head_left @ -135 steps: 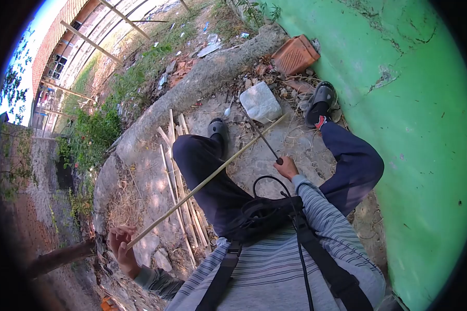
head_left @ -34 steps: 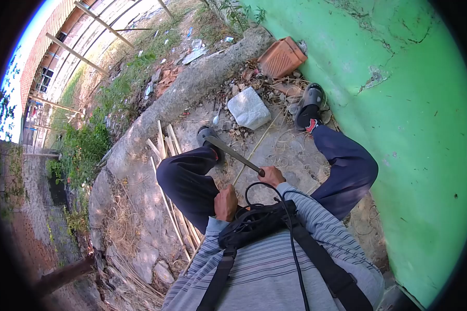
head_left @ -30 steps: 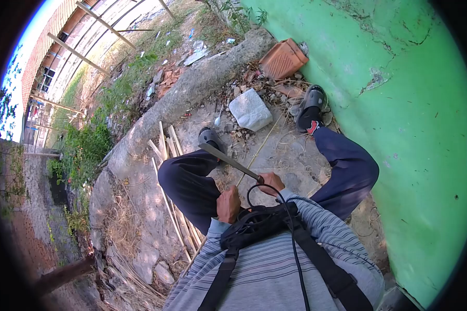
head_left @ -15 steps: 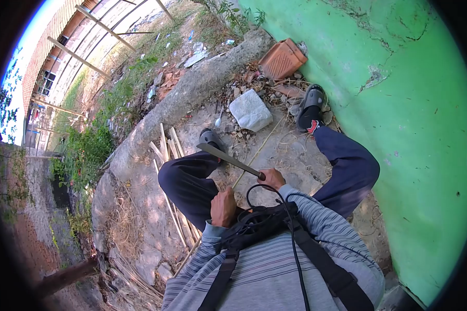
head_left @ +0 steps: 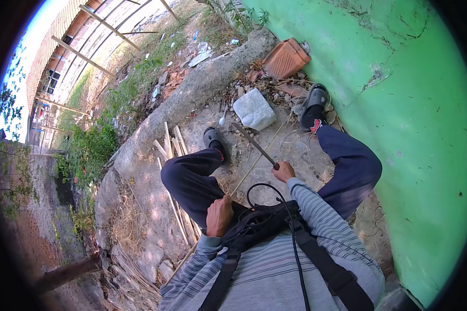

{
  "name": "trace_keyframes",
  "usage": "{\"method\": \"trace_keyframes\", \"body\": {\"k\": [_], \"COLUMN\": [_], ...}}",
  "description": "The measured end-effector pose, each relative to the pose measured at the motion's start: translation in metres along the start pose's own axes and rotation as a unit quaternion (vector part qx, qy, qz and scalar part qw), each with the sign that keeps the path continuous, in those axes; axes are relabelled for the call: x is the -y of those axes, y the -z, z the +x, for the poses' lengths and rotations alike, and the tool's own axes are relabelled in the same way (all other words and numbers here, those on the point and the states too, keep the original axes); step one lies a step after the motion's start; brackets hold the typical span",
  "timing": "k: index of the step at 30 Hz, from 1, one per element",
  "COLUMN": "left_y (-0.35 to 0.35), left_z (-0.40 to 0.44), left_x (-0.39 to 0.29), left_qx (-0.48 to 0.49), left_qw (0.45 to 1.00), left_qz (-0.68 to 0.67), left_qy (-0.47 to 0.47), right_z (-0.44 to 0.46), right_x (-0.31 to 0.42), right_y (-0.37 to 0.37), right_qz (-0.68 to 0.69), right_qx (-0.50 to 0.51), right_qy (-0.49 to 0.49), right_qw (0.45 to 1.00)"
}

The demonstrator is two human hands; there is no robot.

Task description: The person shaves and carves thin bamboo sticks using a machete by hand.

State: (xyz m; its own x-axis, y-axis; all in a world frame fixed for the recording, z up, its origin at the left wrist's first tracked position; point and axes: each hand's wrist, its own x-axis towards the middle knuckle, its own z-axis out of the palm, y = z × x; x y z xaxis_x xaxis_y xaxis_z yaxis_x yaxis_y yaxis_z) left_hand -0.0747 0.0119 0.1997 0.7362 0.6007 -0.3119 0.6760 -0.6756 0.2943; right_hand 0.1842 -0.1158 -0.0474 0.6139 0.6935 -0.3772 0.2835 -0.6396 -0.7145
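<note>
In my right hand [head_left: 284, 171] is the dark handle of a machete [head_left: 255, 143], its long blade slanting up and to the left over the ground. My left hand [head_left: 219, 215] is closed around a thin bamboo strip [head_left: 254, 165], close to my left thigh. This strip runs forward from the fist toward the white stone block and seems to continue back beside my left forearm. The machete's blade crosses near the strip in the view; whether they touch I cannot tell. Several pale split bamboo strips [head_left: 175, 147] lie beside my left leg.
A white stone block [head_left: 255, 110] lies ahead between my feet. Behind it, an orange clay tile [head_left: 286, 58] leans by the green wall [head_left: 415, 155] on my right. A raised concrete edge [head_left: 192, 89] curves along the left, with plants and litter beyond. Black cable hangs over my chest.
My right hand has moved forward and slightly right with the machete, whose blade now points more steeply forward. My left hand stays near my thigh, still gripping the strip.
</note>
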Motion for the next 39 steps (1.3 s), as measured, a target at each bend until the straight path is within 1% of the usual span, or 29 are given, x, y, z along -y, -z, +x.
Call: {"method": "trace_keyframes", "body": {"k": [1,2,3,4,7,9,11,13,14,17,18,19,21,22,23,25,26,27,29,31,33,35,37,39], "left_y": [-0.002,-0.007,-0.008,-0.007,-0.009,-0.010,-0.009,-0.009,-0.011,-0.013,-0.012,-0.012,-0.015,-0.017,-0.016,-0.010,-0.007,-0.004,-0.001,-0.004,-0.007,-0.007,-0.002,0.009], "left_z": [-0.003,-0.005,-0.004,-0.004,-0.003,-0.003,-0.006,-0.009,-0.011,-0.011,-0.012,-0.013,-0.011,-0.013,-0.013,-0.017,-0.022,-0.027,-0.032,-0.028,-0.029,-0.026,-0.030,-0.039], "left_x": [0.001,0.001,0.000,0.001,0.005,0.006,0.009,0.009,0.008,0.007,0.006,0.006,0.006,0.006,0.008,0.008,0.009,0.009,0.014,0.018,0.020,0.018,0.015,0.014], "left_qx": [-0.002,-0.001,-0.002,-0.001,-0.007,-0.006,-0.002,0.002,-0.002,0.004,0.000,-0.004,-0.002,0.001,0.002,0.008,0.008,0.019,0.028,0.026,0.009,0.008,0.016,0.021], "left_qw": [1.000,1.000,1.000,0.999,1.000,0.999,0.998,0.998,0.998,0.999,0.999,0.998,0.998,0.999,0.999,0.999,0.999,0.998,0.998,0.998,0.997,0.997,0.997,0.998], "left_qz": [0.002,-0.004,-0.011,-0.028,-0.019,-0.032,-0.040,-0.039,-0.039,-0.038,-0.041,-0.043,-0.030,-0.017,-0.017,-0.030,-0.029,-0.024,-0.017,-0.022,-0.033,-0.034,-0.034,-0.033], "left_qy": [-0.003,0.003,0.007,0.019,0.024,0.030,0.038,0.043,0.045,0.027,0.036,0.047,0.046,0.047,0.048,0.042,0.044,0.049,0.056,0.061,0.065,0.066,0.062,0.057], "right_z": [0.005,0.007,0.007,0.006,-0.005,-0.015,-0.017,-0.005,0.000,0.015,0.011,0.008,0.002,-0.002,-0.004,-0.004,0.002,0.009,0.019,0.018,0.012,0.002,0.002,0.007], "right_x": [0.000,-0.001,0.004,0.010,0.018,0.024,0.024,0.008,0.001,-0.010,-0.007,-0.005,0.002,0.006,0.008,0.005,0.003,-0.009,-0.021,-0.020,-0.014,-0.006,-0.002,-0.002], "right_y": [0.005,0.010,0.015,0.016,0.006,-0.004,-0.005,-0.002,0.001,0.002,0.002,0.002,0.001,0.001,0.005,0.008,0.010,0.008,0.004,0.006,0.001,-0.004,-0.009,0.001], "right_qz": [-0.016,-0.039,-0.039,-0.036,-0.024,-0.021,-0.031,-0.037,-0.034,-0.062,-0.057,-0.058,-0.047,-0.037,-0.037,-0.063,-0.066,-0.066,-0.029,-0.041,-0.055,-0.051,-0.034,-0.054], "right_qx": [-0.035,-0.017,-0.022,-0.016,0.008,0.041,0.063,0.028,0.014,-0.003,-0.019,-0.020,-0.007,0.023,0.024,0.045,0.023,0.024,-0.007,0.003,0.004,-0.011,0.028,0.040], "right_qy": [-0.044,-0.048,-0.048,-0.038,-0.011,0.050,0.066,-0.003,-0.074,-0.079,-0.056,-0.057,-0.016,-0.006,-0.006,0.022,-0.003,0.001,-0.079,-0.076,-0.048,-0.033,0.039,0.028], "right_qw": [0.998,0.998,0.998,0.999,1.000,0.998,0.995,0.999,0.997,0.995,0.997,0.997,0.999,0.999,0.999,0.997,0.998,0.998,0.996,0.996,0.997,0.998,0.998,0.997]}}
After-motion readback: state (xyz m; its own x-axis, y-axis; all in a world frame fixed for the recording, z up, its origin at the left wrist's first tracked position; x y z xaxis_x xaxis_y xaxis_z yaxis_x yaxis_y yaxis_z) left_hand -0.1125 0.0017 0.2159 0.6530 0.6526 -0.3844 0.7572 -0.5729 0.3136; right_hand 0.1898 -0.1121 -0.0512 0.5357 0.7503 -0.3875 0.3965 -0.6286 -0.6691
